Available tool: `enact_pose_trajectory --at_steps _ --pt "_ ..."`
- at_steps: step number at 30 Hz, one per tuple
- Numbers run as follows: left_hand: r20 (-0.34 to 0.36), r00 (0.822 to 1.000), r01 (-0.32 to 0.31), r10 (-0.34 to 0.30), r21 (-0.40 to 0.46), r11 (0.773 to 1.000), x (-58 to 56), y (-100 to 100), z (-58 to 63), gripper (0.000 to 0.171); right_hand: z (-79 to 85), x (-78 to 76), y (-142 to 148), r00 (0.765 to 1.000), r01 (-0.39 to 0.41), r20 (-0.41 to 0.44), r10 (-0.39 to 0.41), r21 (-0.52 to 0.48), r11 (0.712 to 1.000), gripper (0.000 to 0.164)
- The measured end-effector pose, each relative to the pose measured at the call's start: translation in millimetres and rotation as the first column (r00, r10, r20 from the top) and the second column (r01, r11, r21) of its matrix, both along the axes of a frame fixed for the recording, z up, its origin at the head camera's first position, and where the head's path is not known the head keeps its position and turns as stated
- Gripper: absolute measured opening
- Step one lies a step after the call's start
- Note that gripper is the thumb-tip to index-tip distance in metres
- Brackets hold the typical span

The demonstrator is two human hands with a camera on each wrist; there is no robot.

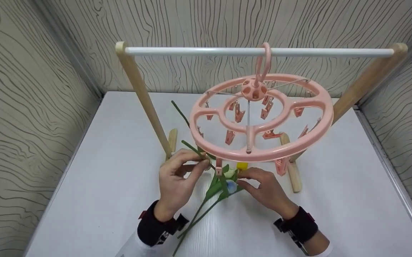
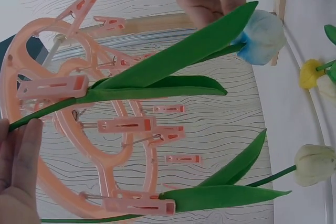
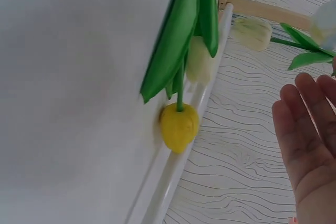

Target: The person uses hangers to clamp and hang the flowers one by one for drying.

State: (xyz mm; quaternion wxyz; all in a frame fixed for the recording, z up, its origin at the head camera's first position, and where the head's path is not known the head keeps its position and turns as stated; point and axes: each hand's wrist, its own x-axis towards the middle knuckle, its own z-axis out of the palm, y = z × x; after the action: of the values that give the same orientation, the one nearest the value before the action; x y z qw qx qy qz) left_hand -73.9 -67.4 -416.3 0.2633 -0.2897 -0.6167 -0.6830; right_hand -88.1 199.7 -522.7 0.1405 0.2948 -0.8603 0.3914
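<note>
My left hand [image 1: 177, 176] pinches the green stem of a blue-and-white tulip [image 2: 262, 38]. A pink clip [image 2: 55, 87] sits against that stem just above its leaves, and the flower hangs head down. Beside the tulip's long leaf [image 2: 178, 51] is my right hand [image 1: 266, 187], fingertips right at the leaf and flower; I cannot tell whether they pinch it. A white tulip [image 2: 315, 163] hangs at another clip [image 2: 139, 205]. The round pink hanger [image 1: 255, 157] with several clips is above both hands.
The hanger's hook is over a white bar [image 1: 191, 51] between wooden posts [image 1: 143, 94]. A yellow tulip [image 3: 179, 127] and a pale tulip [image 3: 199, 61] lie on the white table [image 1: 113, 200], stems towards the near edge. Patterned walls [image 1: 198, 21] stand around the table.
</note>
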Motion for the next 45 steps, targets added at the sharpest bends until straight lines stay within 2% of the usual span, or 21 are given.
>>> enact_pose_trajectory --at_steps 4,8,10,13,16,21,24,28,34,37,40,45 --pt "0.01 1.0 -0.018 0.018 0.002 1.0 -2.3 -2.6 0.7 0.025 -8.5 1.6 -1.1 0.998 -0.007 0.063 0.0 0.115 0.993 0.027" --pt "0.015 0.999 -0.038 0.038 0.002 0.999 -4.4 -5.9 1.4 0.024 -13.9 2.9 -2.4 0.99 -0.01 0.14 -0.021 0.215 0.976 0.025" --pt "0.015 0.999 -0.045 0.045 0.001 0.999 -5.6 -7.5 1.5 0.024 -16.2 3.3 -2.9 0.988 -0.011 0.151 -0.029 0.256 0.967 0.026" --pt "0.009 0.998 -0.056 0.056 0.001 0.998 -7.8 -9.3 1.5 0.024 -20.2 3.5 -4.1 0.994 -0.011 0.109 -0.025 0.318 0.948 0.026" --pt "0.011 0.998 -0.063 0.063 0.001 0.998 -9.6 -11.1 1.6 0.024 -24.3 3.3 -6.2 1.0 -0.005 0.009 0.002 0.385 0.923 0.028" --pt "0.01 0.998 -0.069 0.069 0.003 0.998 -12.4 -14.2 2.5 0.022 -30.3 3.0 -12.1 0.99 -0.029 -0.109 0.085 0.44 0.898 0.028" --pt "0.003 0.998 -0.068 0.068 0.012 0.998 -14.5 -15.8 2.7 0.021 -33.7 3.7 -16.0 0.983 -0.057 -0.13 0.128 0.445 0.894 0.028" --pt "0.006 0.998 -0.07 0.07 0.017 0.997 -16.9 -17.9 2.5 0.021 -36.2 4.6 -20.7 0.98 -0.088 -0.118 0.161 0.469 0.879 0.025" --pt "0.045 0.995 -0.094 0.093 0.001 0.996 -17.8 -20.1 3.8 0.019 -36.4 5.6 -25.0 0.985 -0.111 -0.048 0.163 0.545 0.831 0.02" --pt "0.052 0.994 -0.1 0.1 -0.006 0.995 -19.0 -21.2 3.3 0.019 -35.8 5.9 -26.5 0.987 -0.101 -0.044 0.155 0.579 0.809 0.02" --pt "0.044 0.994 -0.096 0.096 -0.003 0.995 -21.5 -22.7 2.3 0.019 -36.9 6.1 -27.1 0.984 -0.084 -0.079 0.161 0.592 0.802 0.021" --pt "0.04 0.995 -0.09 0.09 0.003 0.996 -24.5 -25.2 2.9 0.018 -41.5 7.3 -24.4 0.965 -0.045 -0.185 0.188 0.587 0.809 0.019"
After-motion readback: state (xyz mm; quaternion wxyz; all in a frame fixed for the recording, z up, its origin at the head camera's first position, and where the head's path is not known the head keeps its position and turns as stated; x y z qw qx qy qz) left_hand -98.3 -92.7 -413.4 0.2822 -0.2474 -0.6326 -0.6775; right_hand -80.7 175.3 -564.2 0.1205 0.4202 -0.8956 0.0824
